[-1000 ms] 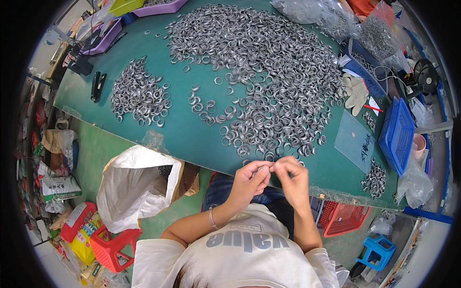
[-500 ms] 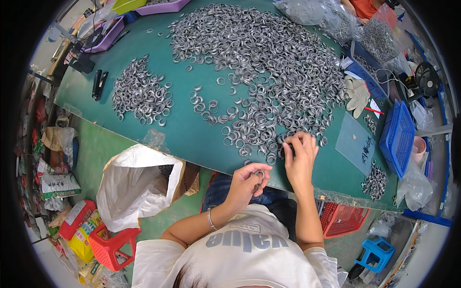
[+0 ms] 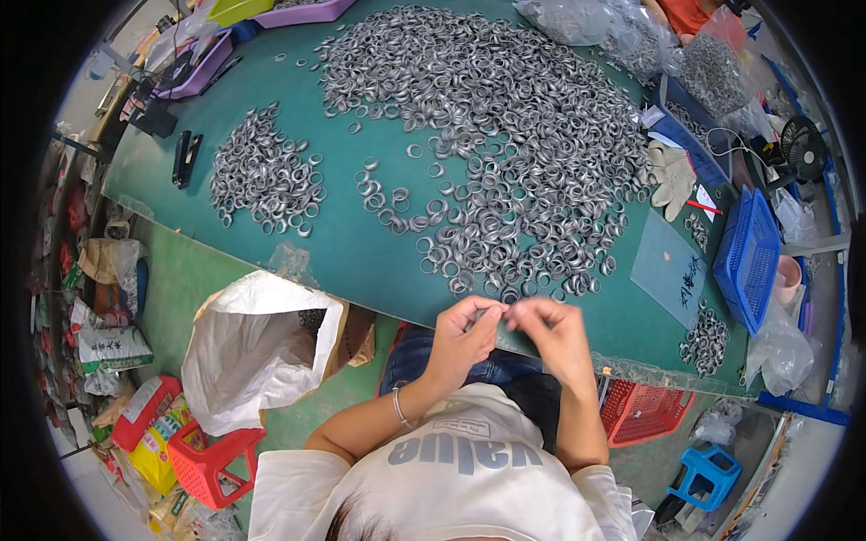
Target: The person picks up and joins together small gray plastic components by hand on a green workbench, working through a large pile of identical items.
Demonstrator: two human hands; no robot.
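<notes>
Just over the near table edge, my left hand (image 3: 463,341) and my right hand (image 3: 555,335) come together, fingertips almost touching. The left one is curled closed; the metal rings seen in it half a second ago are now hidden behind its fingers. My right hand is closed in a pinch and a little blurred, and I cannot make out what sits between its fingertips. Right beyond them spreads a large heap of grey metal rings (image 3: 487,108). A smaller pile of rings (image 3: 268,171) lies apart on the left of the green table (image 3: 361,261).
An open white-lined sack (image 3: 244,361) stands below the table's left edge. On the right are a blue basket (image 3: 747,261), a glove (image 3: 671,180), a clear sheet (image 3: 666,270) and a small ring pile (image 3: 704,343). A black stapler (image 3: 187,160) lies at left.
My right hand has pulled back from the heap's near edge toward my left hand. The left has turned slightly, and the rings in it no longer show.
</notes>
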